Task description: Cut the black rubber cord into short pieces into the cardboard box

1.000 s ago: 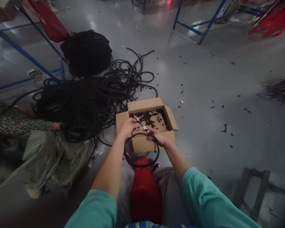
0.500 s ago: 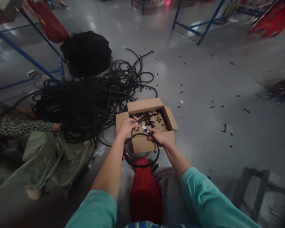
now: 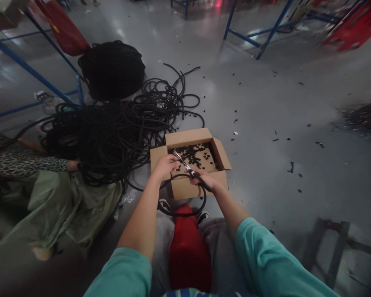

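My right hand (image 3: 202, 178) is closed around a pair of scissors (image 3: 185, 166) with dark handles, its metal blades pointing up and left. Close to the blade tips, my left hand (image 3: 167, 166) has its fingers pinched together; what they hold is too small to make out. A black rubber-like cord (image 3: 188, 215) loops below both hands and passes by the right one. Under the hands stands an open cardboard box (image 3: 190, 135), with many small black cut pieces (image 3: 193, 154) lying in it.
A big tangle of black cord (image 3: 111, 132) lies to the left, with a black bundle (image 3: 113, 70) behind it. Another person's sleeve (image 3: 31, 164) and a green cloth (image 3: 55, 206) are at the left. Blue metal frames (image 3: 273, 29) stand farther off. Small scraps dot the grey floor (image 3: 259, 99).
The cord loop below my hands has shifted slightly left and tightened a little. My hands and the scissors stay almost where they were.
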Demonstrator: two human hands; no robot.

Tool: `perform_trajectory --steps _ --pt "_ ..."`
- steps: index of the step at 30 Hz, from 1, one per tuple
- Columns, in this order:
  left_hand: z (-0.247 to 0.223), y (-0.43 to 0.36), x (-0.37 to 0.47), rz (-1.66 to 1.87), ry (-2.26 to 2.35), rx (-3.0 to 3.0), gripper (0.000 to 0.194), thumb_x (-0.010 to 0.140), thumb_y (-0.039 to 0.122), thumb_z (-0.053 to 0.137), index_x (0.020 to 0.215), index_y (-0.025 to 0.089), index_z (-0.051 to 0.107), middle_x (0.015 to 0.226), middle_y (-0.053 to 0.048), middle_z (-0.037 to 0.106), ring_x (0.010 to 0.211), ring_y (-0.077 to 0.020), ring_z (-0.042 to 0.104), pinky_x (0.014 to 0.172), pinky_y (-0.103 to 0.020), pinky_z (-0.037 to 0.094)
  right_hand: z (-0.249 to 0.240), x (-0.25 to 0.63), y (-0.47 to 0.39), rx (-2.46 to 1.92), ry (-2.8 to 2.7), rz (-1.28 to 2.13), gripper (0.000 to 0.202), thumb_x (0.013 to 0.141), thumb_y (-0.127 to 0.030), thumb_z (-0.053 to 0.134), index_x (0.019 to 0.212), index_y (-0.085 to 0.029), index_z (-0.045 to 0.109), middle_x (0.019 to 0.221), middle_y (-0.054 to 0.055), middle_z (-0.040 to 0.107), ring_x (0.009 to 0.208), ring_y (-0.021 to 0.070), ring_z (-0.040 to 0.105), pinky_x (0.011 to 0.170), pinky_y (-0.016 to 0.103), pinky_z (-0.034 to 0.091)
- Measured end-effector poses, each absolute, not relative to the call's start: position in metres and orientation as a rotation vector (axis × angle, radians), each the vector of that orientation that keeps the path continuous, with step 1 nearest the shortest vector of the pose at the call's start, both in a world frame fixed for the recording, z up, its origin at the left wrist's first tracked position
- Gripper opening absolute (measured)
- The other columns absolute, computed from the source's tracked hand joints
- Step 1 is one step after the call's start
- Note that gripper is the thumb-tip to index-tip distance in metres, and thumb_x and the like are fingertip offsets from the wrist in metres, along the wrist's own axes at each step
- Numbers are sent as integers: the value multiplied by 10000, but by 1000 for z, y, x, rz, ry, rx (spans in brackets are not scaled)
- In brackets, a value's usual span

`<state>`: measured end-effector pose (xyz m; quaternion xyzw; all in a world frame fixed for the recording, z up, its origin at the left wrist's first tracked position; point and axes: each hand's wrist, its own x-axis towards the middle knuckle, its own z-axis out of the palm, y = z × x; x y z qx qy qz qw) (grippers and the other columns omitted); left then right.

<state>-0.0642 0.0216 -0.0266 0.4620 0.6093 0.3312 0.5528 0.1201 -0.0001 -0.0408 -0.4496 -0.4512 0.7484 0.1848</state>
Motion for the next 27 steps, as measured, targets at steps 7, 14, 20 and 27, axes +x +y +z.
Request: perform_trajectory --steps 7,14,20,27 --pt "-27 22 -64 789 1460 1095 109 572 145 651 608 129 550 419 46 506 362 -53 447 398 -179 337 -40 116 -2 -1340 -1250 2049 517 468 -148 559 984 -168 596 517 -72 455 430 55 366 413 187 263" --pt "-27 23 -62 790 1523 1116 98 584 162 642 580 139 546 401 44 499 364 -61 444 398 -181 319 -42 114 -1 -1418 -1228 2041 536 472 -140 533 1005 -148 587 431 -93 431 343 47 337 359 182 239" --pt "-28 22 -58 706 1602 1243 51 629 149 589 588 155 559 422 38 492 392 -82 432 450 -207 327 -43 118 0 -1474 -1246 2019 552 460 -109 533 1008 -147 586 380 -104 410 321 50 323 337 179 244" --pt "-29 23 -62 762 1679 1271 70 567 111 619 571 155 565 512 18 528 539 -113 495 568 -223 366 -46 123 0 -1464 -1133 2079 509 462 -140 564 971 -141 566 374 -107 396 315 49 317 331 179 225"
